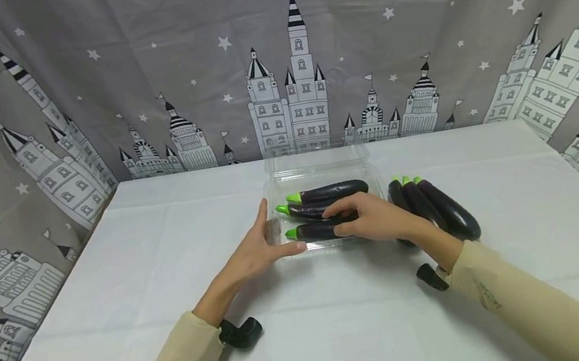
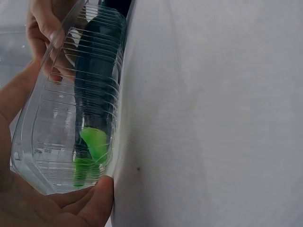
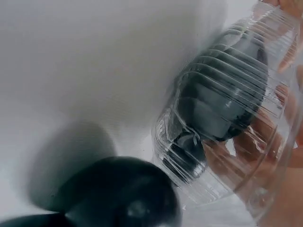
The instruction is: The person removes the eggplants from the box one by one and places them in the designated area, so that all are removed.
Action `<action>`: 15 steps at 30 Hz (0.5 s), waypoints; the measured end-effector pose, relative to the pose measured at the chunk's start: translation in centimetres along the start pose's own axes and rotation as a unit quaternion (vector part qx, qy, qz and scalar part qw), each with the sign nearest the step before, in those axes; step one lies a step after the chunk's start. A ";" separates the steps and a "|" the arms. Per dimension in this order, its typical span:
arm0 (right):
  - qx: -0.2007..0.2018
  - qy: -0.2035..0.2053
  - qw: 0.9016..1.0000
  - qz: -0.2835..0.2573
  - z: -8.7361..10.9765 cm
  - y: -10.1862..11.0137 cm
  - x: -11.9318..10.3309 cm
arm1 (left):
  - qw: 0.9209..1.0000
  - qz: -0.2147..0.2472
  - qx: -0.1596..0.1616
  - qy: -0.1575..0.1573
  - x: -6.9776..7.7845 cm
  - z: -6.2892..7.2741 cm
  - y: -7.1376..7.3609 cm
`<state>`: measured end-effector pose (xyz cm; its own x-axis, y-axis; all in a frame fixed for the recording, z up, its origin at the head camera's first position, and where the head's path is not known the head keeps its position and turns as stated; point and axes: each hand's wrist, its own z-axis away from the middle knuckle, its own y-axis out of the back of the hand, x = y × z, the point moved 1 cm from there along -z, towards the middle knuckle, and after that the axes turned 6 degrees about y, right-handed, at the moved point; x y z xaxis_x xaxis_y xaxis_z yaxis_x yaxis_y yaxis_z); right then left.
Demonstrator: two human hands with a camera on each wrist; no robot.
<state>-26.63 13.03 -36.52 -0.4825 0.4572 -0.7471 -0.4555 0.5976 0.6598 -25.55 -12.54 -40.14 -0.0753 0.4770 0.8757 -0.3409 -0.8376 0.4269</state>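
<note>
A clear plastic clamshell box (image 1: 322,177) stands on the table with its lid tipped back. Three dark eggplants with bright green stem ends lie crosswise inside: a back one (image 1: 340,190), a middle one (image 1: 305,210) and a front one (image 1: 315,231). My right hand (image 1: 373,216) reaches into the box and grips the front eggplant, thumb on the near side and fingers beyond it. My left hand (image 1: 255,251) is spread at the box's left front corner, its thumb along the front rim. In the left wrist view, left fingertips (image 2: 102,201) touch the box's end wall.
Right of the box several eggplants (image 1: 453,212) lie side by side, stem ends pointing away, partly under my right forearm. A white cloth (image 1: 322,325) covers the table. Behind it hangs a grey curtain (image 1: 162,43) printed with castles and stars.
</note>
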 end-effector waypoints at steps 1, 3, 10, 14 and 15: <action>0.000 -0.002 1.000 0.002 -0.1 0.0 0.0 | 1.000 -0.001 0.000 0.000 0.0 0.0 0.0; 0.000 -0.007 1.000 0.005 -0.3 -0.1 0.0 | 1.000 -0.001 0.000 0.001 0.1 0.0 0.0; -0.011 -0.016 0.999 0.033 -1.0 -0.2 -0.1 | 1.000 -0.002 0.001 0.005 0.0 0.1 0.0; -0.017 -0.030 0.998 0.051 -1.3 -0.4 -0.2 | 1.000 -0.002 0.002 0.005 0.0 0.1 0.0; -0.018 -0.034 0.998 0.054 -1.3 -0.4 -0.2 | 1.000 -0.001 0.002 0.006 0.0 0.1 0.0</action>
<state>-27.33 11.84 -36.57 -0.4792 0.5620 -0.6742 -0.4304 0.5190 0.7385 -25.47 -12.55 -40.11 -0.0857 0.4822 0.8718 -0.3371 -0.8375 0.4301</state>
